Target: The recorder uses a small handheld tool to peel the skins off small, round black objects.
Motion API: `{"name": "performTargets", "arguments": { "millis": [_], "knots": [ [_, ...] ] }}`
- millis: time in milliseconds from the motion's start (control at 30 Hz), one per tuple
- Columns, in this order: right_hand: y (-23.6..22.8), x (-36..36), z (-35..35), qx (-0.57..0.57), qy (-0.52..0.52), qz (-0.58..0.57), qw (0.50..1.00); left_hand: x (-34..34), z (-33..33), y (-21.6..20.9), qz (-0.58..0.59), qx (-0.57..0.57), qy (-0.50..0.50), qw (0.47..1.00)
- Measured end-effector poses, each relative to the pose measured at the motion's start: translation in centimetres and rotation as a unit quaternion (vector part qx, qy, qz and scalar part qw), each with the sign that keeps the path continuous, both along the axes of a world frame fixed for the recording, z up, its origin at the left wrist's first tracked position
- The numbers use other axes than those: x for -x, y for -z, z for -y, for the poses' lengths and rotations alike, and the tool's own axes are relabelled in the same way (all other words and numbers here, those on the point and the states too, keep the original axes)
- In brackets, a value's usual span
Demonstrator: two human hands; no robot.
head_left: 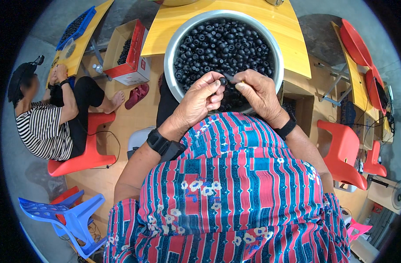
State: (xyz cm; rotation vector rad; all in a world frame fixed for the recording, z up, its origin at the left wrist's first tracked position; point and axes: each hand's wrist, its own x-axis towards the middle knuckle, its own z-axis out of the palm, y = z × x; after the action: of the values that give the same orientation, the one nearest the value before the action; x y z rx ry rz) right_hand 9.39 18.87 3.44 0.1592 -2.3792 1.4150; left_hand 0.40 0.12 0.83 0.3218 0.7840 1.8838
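Note:
A large metal basin (169,65) in front of me is full of small round black plastic-looking parts (222,48), many with a hole or a flat end. Over its near edge, my left hand (197,97) pinches one black part (223,81) between thumb and fingertips. My right hand (259,92) is closed around a small thin tool (231,78), its greyish tip close to the part. Its exact kind is too small to make out, and the fingers cover most of it. Whether the tip touches the part I cannot tell.
The basin sits against a yellow wooden table (292,39). At the left, another person (47,118) sits on a red stool at a table with a blue tray (75,28). A red carton (129,48), blue chair (71,219), red chair (342,151) and red basins (356,44) stand around.

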Motion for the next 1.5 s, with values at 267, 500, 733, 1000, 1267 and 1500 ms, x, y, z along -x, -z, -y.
{"name": "performTargets", "arguments": {
  "millis": [267,500,733,1000,1267,1500],
  "knots": [
    [-0.3,-0.2,0.3,-0.159,-0.012,-0.026,0.987,0.1,0.1,0.2,-0.022,-0.009,0.0,1.0],
    [-0.3,-0.1,0.3,-0.173,0.0,-0.049,0.984,0.1,0.1,0.1,-0.038,0.001,-0.002,0.999],
    [0.0,0.0,0.3,-0.173,0.004,-0.053,0.983,-0.4,-0.1,-0.4,-0.057,0.032,-0.022,0.998],
    [0.0,0.0,0.2,-0.179,0.001,-0.054,0.982,-0.4,0.0,-0.8,-0.085,0.042,-0.02,0.995],
    [-0.2,-0.1,0.2,-0.184,-0.011,-0.058,0.981,-0.2,0.1,-0.5,-0.095,0.035,-0.012,0.995],
    [-0.4,-0.1,0.3,-0.182,-0.014,-0.058,0.981,-0.2,0.1,-0.6,-0.09,0.042,-0.007,0.995]
  ]
}}
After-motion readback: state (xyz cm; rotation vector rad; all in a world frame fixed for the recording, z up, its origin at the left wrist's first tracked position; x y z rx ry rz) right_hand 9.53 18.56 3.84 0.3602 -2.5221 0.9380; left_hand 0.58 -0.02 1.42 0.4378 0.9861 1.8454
